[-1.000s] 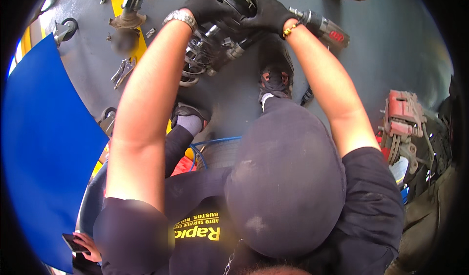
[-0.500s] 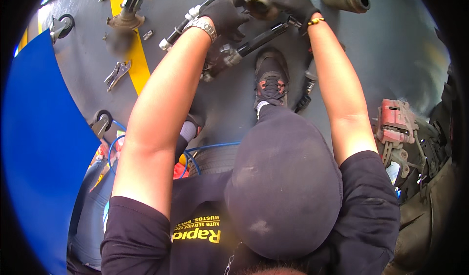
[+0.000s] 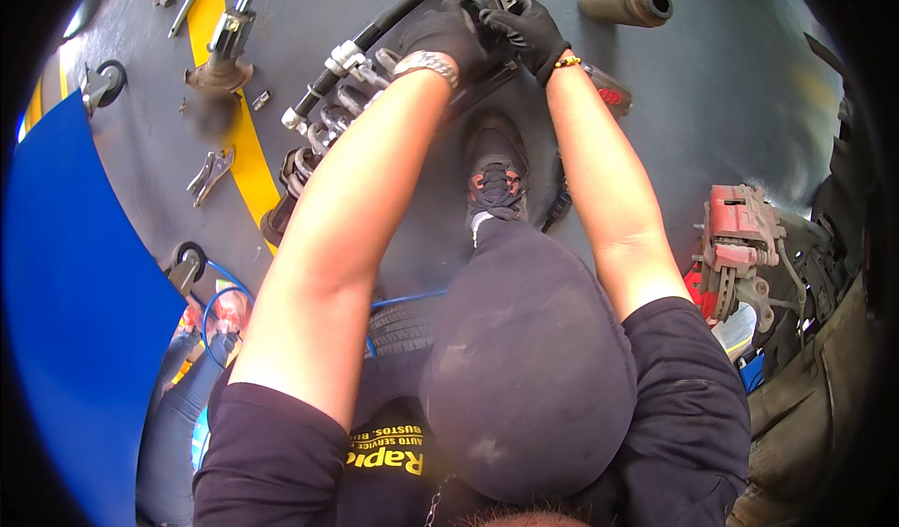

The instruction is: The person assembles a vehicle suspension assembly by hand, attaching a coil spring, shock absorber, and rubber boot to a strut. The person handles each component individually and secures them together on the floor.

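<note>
Both hands wear black gloves and meet at a round, dark strut mount [image 3: 486, 0] at the top of the view. My left hand [image 3: 442, 38] curls against its near-left side, its fingertips partly hidden. From the right, my right hand [image 3: 530, 36] grips the rim, thumb and fingers closed on it. The mount lies at the upper end of a coil spring [image 3: 339, 115] resting aslant on the floor, partly covered by my left forearm. Along the spring's far side runs a spring compressor [image 3: 361, 49] with a black threaded rod and silver hooks. Another dark rod shows beneath my left hand.
A dusty tube [image 3: 620, 2] lies beyond my right hand; a red-and-black tool [image 3: 611, 92] is half behind that wrist. Left are a strut [image 3: 221, 63] and locking pliers [image 3: 211, 177]. A red brake caliper [image 3: 735, 227] hangs right. A tyre [image 3: 403, 326] and blue panel [image 3: 80, 311] flank me.
My left hand has gone from spread fingers to closing at the mount. The mount has come down against the spring's end, and the spring's coils now show left of my forearm.
</note>
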{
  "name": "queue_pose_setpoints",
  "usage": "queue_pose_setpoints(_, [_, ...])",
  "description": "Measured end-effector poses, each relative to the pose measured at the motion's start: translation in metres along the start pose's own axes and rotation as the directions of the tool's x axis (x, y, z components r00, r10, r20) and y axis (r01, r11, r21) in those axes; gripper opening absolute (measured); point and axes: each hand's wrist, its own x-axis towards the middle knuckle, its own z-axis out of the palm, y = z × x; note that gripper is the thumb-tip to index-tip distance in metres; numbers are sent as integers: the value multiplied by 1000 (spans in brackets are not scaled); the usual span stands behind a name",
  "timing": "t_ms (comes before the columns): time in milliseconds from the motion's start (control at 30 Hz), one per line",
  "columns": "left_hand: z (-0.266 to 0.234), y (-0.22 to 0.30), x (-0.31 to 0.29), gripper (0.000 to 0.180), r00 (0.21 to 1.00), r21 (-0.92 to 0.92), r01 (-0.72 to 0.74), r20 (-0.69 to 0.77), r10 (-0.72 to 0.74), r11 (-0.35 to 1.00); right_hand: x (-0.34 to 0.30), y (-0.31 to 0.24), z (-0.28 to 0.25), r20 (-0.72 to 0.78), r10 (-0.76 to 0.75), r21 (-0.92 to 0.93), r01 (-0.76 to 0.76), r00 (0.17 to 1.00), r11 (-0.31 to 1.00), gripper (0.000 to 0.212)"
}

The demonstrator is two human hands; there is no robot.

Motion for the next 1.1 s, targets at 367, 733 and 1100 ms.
queue_pose_setpoints(367, [-21,-47,-22,82,969,-995,-100,-103,226,-24,-72,-66,39,-242,-233,344,308,942,887,51])
queue_pose_setpoints(733, [-12,34,-169,54,973,-993,-120,-114,201,19,-188,-108,93,251,-610,-884,435,751,173,88])
queue_pose_setpoints(1100, [61,43,-201,53,985,-851,-160,-104,138,501,-256,-20,23,77,-421,-681,356,904,640,41])
